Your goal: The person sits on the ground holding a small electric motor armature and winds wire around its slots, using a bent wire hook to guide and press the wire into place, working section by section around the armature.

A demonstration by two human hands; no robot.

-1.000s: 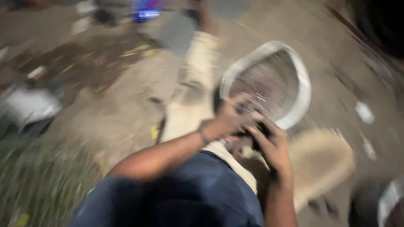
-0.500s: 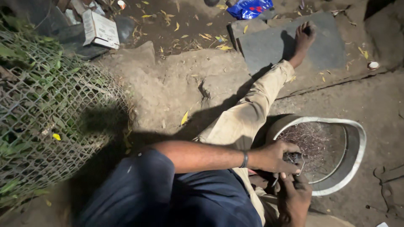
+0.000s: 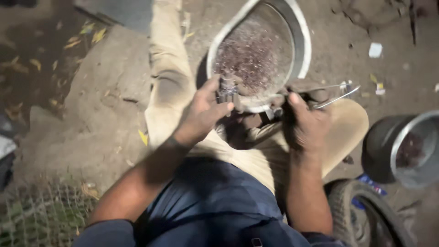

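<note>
I see the metal basin (image 3: 302, 41) of small dark bits tilted on the dirt ground (image 3: 91, 114), its near rim against the seated person's knee. Left hand (image 3: 206, 112) is closed on a small dark part (image 3: 225, 89) at that near rim; right hand (image 3: 304, 121), just right of the rim, is curled around something dark (can't tell what). Risk, I judge: a nudge from either hand tips the basin and spills it. A second pot (image 3: 411, 148) sits well right of the basin.

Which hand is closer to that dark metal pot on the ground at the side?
Right. The right hand is between the basin and the dark metal pot; the left hand is farther, at the basin's near rim.
</note>
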